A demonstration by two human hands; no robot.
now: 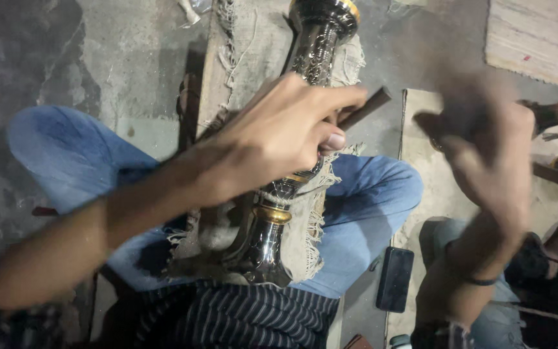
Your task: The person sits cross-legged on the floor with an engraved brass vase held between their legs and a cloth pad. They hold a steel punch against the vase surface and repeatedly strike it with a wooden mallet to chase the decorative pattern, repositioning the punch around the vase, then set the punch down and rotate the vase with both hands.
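A slim dark rod (364, 108) is pinched between the closed fingers of the left hand (285, 132), directly over an engraved, glossy dark metal vase (295, 129) with brass bands, laid on frayed burlap cloth (305, 226). A blurred hammer (550, 115) is gripped in the right hand (485, 139), well apart.
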